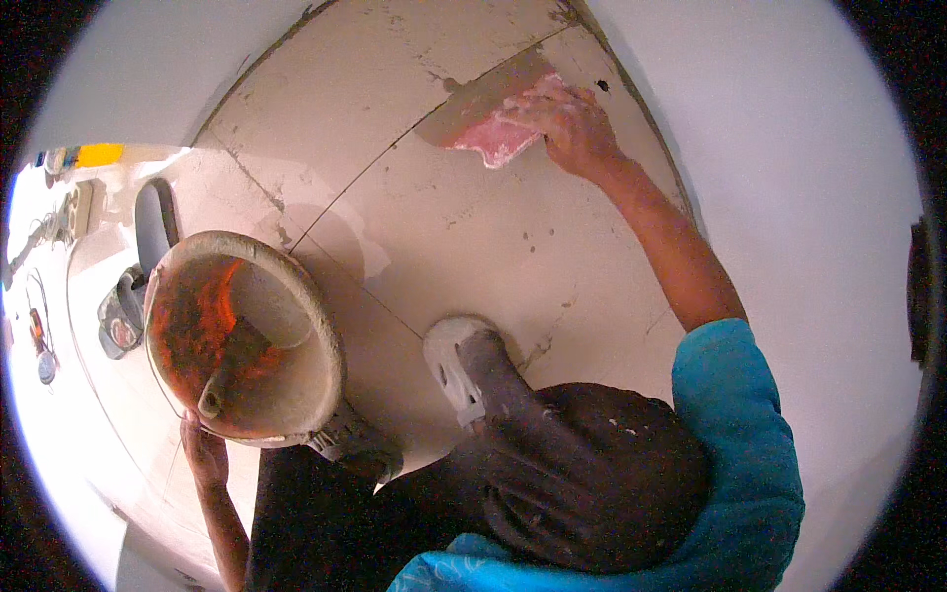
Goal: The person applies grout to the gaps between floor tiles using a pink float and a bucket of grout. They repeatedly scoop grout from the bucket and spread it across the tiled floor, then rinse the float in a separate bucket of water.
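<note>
My right hand (567, 123) is closed on a pink grout spreader (500, 138), a flat piece with a pale, smeared edge. It presses the spreader to the tiled floor over a grey-brown wet smear (464, 111) that lies along a tile joint. At the left stands a bucket (330, 326) with an orange inside and a rim crusted with dried material. My left hand (203, 454) grips the bucket's near rim, its fingers partly hidden by it. Inside the bucket leans a tool with a round-ended handle (210, 397); its dark lower part is hard to make out.
White walls (789, 197) border the tiles at right and top left. My grey shoe (454, 365) rests on the floor near the bucket. Beyond the bucket lie a dark flat oblong thing (155, 225), a dark cap-like item (120, 321), a yellow object (99, 155) and cables (39, 237).
</note>
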Available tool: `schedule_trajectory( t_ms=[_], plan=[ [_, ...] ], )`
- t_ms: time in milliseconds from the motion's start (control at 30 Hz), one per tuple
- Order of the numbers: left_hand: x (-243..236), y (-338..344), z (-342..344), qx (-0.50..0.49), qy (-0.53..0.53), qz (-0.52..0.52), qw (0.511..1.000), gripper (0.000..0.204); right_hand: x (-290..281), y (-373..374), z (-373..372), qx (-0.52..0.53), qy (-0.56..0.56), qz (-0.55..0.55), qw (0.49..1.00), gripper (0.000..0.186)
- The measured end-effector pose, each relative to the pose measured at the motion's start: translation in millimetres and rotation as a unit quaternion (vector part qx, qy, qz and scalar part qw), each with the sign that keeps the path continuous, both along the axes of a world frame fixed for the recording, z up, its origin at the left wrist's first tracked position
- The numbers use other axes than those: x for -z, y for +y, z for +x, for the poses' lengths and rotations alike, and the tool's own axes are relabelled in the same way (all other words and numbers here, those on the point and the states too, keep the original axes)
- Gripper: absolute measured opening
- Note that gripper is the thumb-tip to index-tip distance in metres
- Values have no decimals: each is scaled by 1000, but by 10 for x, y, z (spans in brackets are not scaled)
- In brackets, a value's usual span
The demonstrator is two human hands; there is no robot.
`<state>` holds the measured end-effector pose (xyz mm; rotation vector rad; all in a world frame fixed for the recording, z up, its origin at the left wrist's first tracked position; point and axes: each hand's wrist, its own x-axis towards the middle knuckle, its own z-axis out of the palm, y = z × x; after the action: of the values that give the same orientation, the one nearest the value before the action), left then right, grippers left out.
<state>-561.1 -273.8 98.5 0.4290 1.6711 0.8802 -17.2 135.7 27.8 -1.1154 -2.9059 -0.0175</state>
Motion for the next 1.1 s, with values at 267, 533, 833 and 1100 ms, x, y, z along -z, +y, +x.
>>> schedule_trajectory(
  t_ms=[267,533,833,1100],
  plan=[
    [-46,-54,74,-57,-47,26,997,50,-560,452,-460,20,-84,-27,996,38],
    [-52,116,242,-98,-40,39,994,53,-455,1116,-953,8,-97,-95,991,29],
    [-18,239,402,-140,-71,34,987,60,471,-191,339,-11,-15,-16,1000,45],
    [-65,212,663,-194,112,13,975,56,-203,-484,250,-5,-6,-36,999,46]
  ],
)
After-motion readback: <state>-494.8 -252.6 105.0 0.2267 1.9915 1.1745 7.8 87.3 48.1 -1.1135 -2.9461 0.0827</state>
